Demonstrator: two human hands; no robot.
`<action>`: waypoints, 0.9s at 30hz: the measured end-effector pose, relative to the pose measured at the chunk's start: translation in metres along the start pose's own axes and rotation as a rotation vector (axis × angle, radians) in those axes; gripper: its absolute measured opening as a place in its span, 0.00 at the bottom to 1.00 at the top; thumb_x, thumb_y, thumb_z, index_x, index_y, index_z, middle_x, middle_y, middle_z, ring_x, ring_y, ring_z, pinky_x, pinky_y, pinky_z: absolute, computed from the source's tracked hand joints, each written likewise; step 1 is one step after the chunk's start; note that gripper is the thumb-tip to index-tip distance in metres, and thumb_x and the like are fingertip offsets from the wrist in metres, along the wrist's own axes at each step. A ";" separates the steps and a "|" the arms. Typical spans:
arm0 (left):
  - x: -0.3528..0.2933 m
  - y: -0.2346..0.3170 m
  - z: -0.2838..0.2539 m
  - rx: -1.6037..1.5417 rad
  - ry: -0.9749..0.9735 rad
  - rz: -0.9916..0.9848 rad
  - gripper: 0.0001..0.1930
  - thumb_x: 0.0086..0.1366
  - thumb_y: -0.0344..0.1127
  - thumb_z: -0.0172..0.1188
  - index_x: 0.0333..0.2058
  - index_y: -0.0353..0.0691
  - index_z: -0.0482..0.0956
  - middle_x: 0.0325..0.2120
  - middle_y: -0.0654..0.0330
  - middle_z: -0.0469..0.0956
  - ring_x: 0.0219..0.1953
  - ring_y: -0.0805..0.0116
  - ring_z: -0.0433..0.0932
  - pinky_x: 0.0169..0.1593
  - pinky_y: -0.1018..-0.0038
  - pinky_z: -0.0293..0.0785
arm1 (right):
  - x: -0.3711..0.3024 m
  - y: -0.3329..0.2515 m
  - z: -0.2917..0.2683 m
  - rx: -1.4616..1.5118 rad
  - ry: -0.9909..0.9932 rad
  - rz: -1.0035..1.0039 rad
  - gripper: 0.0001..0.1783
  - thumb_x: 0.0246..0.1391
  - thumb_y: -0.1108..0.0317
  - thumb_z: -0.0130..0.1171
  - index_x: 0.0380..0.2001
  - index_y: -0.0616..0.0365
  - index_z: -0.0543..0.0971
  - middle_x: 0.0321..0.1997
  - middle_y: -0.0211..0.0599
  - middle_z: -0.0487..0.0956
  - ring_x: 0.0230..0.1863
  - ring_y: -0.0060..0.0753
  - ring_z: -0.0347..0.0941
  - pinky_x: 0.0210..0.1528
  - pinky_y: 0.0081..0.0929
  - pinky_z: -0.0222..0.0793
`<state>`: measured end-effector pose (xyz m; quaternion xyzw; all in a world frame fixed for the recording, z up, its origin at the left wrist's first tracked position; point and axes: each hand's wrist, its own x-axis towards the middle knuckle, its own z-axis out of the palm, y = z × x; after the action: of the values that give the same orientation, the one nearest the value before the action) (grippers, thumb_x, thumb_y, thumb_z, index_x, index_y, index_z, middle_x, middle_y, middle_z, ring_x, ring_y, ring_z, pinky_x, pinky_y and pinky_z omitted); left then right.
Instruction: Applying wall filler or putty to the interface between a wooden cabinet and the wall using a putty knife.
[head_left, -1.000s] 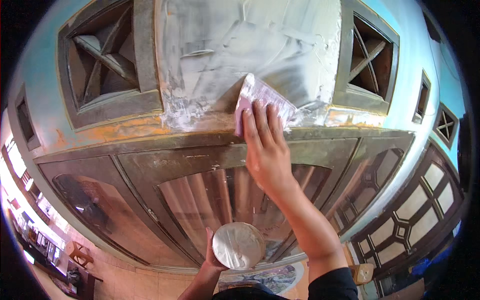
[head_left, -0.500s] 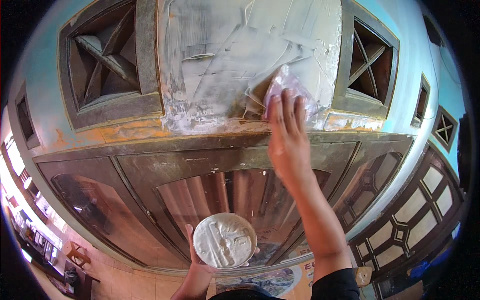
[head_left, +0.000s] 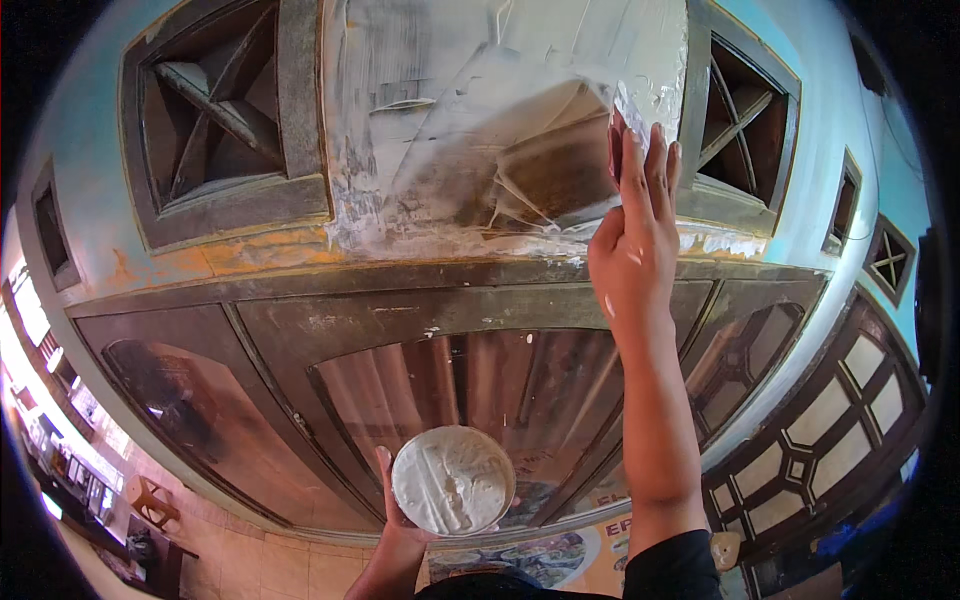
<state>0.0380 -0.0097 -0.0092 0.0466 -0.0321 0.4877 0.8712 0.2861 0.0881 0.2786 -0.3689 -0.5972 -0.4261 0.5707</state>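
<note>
My left hand holds a round tub of white putty from below, its thumb up along the rim and its surface scored with marks. Raised high, my right hand grips a thin flat putty spreader at the right part of a wall panel smeared with white putty. The spreader stands nearly edge-on, and its lower part is hidden behind the fingers. White specks dot the back of that hand. Left of the spreader lies a dark brown patch crossed by thin putty ridges.
Wooden vents with crossed slats, one left and one right, flank the panel. Below runs a brown wooden frame with glass panes. A latticed door stands at the right. A wooden stool sits on the floor far left.
My right hand has moved right and slightly up with the spreader, which has turned edge-on. A broad dark patch now shows where white putty was. The tub has barely shifted.
</note>
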 end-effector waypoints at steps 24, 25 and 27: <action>-0.005 -0.002 -0.035 0.647 0.231 0.346 0.49 0.64 0.81 0.41 0.67 0.44 0.69 0.66 0.48 0.68 0.65 0.44 0.70 0.65 0.40 0.67 | 0.021 -0.020 -0.009 0.164 -0.285 -0.551 0.36 0.57 0.71 0.58 0.70 0.54 0.66 0.75 0.44 0.64 0.76 0.55 0.57 0.76 0.61 0.48; -0.005 0.007 -0.021 -0.003 -0.072 0.037 0.49 0.64 0.81 0.40 0.68 0.46 0.68 0.67 0.50 0.67 0.67 0.44 0.67 0.66 0.39 0.65 | 0.031 -0.013 -0.008 0.132 -0.327 -0.709 0.36 0.56 0.69 0.59 0.69 0.51 0.68 0.74 0.39 0.67 0.76 0.49 0.60 0.77 0.57 0.50; -0.005 0.011 -0.020 0.059 -0.087 0.059 0.49 0.64 0.82 0.39 0.68 0.47 0.68 0.67 0.51 0.67 0.68 0.44 0.67 0.67 0.38 0.64 | 0.039 -0.007 -0.005 0.076 -0.360 -0.751 0.36 0.55 0.67 0.60 0.69 0.49 0.69 0.72 0.36 0.69 0.75 0.45 0.61 0.77 0.54 0.53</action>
<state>0.0267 -0.0060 -0.0287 0.0922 -0.0569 0.5114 0.8525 0.2788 0.0789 0.3164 -0.1726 -0.7957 -0.5111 0.2755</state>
